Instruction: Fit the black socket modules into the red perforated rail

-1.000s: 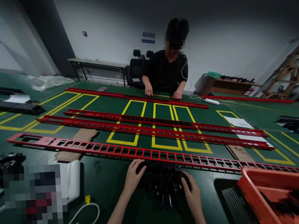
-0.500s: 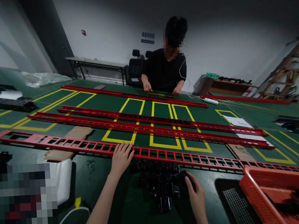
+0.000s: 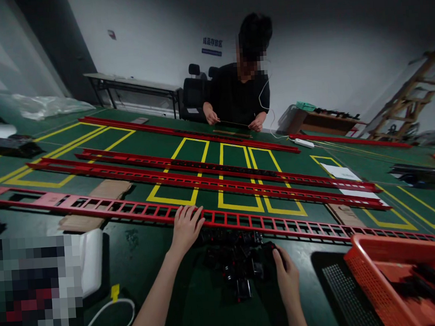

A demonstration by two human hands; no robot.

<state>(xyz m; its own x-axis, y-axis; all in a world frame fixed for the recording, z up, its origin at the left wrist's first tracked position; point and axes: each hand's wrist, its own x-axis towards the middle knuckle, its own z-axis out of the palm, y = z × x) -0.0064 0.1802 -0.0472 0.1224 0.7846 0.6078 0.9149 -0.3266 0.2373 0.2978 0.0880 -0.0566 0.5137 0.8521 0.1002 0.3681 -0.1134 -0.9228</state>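
Note:
A long red slotted rail (image 3: pixel 106 208) lies across the green table in front of me. My left hand (image 3: pixel 185 228) rests flat on it with the fingers spread over the slots. Just below the rail sits a heap of small black parts (image 3: pixel 234 264). My right hand (image 3: pixel 285 275) is at the heap's right edge, fingers curled round one black part. Farther back lie more red rails (image 3: pixel 204 181).
A person in black (image 3: pixel 237 97) works on the far rail across the table. An orange basket (image 3: pixel 391 290) with black parts stands at the lower right beside a black mat (image 3: pixel 339 293). Cardboard (image 3: pixel 95 205), a white box (image 3: pixel 90 259) and a white cable (image 3: pixel 112 317) lie at the left.
My left hand left the black heap and moved up onto the near red rail, opening flat. My right hand stayed at the heap's right edge. The view shifted slightly.

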